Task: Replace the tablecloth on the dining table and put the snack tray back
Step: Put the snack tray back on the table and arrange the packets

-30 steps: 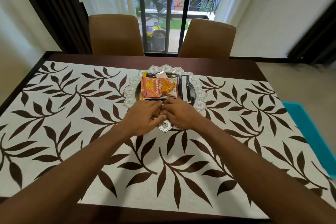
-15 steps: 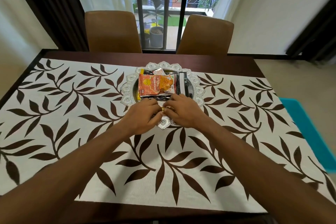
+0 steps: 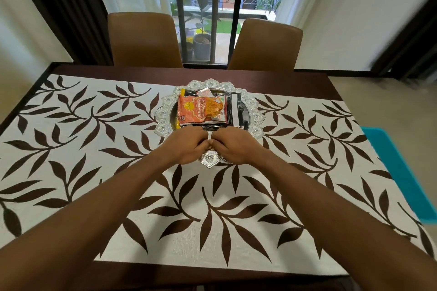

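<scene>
The tray [image 3: 165,111] sits on the cloth [image 3: 94,149], near the far middle of the table [image 3: 295,80]. The left hand [image 3: 188,146] and right hand [image 3: 233,146] both curl closed on its near rim. A hard push could bunch the cloth, or tip the snacks [image 3: 201,110] out.

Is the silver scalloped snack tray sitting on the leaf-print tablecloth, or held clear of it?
Cannot tell. In the head view, both hands, left and right, cover the near rim of the silver scalloped snack tray; no gap shows above the leaf-print tablecloth.
</scene>
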`<move>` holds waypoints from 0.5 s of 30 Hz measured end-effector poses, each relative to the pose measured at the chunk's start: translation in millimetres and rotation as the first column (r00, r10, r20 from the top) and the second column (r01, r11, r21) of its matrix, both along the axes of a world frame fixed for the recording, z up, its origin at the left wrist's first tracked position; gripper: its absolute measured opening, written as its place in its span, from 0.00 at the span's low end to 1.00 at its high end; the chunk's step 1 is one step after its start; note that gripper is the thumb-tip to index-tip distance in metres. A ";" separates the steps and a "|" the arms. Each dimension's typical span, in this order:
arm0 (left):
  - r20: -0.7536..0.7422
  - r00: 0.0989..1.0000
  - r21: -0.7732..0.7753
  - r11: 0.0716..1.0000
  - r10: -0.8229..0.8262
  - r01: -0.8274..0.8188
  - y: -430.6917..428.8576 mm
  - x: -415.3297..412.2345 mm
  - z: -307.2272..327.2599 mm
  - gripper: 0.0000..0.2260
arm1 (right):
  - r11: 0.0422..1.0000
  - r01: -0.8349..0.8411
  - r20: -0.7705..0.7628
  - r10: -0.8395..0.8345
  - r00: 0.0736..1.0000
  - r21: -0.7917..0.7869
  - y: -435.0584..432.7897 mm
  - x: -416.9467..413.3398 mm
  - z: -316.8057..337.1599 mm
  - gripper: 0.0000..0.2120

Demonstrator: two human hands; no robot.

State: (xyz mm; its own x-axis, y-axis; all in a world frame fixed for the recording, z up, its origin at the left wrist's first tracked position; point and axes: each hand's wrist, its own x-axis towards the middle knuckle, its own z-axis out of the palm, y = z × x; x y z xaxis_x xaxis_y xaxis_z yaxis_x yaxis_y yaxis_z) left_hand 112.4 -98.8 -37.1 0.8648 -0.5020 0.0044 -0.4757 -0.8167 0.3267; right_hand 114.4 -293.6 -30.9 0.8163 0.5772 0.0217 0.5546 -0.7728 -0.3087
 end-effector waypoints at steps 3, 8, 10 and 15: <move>-0.043 0.999 0.071 0.997 0.018 -0.015 -3.6 6.5 4.7 0.14 | 0.999 0.017 -0.034 -0.019 0.999 -0.050 1.9 3.6 1.6 0.17; -0.100 0.993 0.092 0.994 0.068 -0.058 -6.2 12.5 8.4 0.18 | 0.994 0.050 -0.096 -0.059 0.994 -0.094 3.3 11.1 6.2 0.20; -0.116 0.990 0.101 0.993 0.075 -0.063 -7.5 15.4 11.2 0.19 | 0.994 0.071 -0.106 -0.080 0.991 -0.088 3.6 13.7 7.0 0.21; -0.139 0.983 0.065 0.991 0.124 -0.115 -8.2 21.1 12.2 0.20 | 0.991 0.132 -0.090 -0.132 0.987 -0.008 5.1 17.9 5.1 0.22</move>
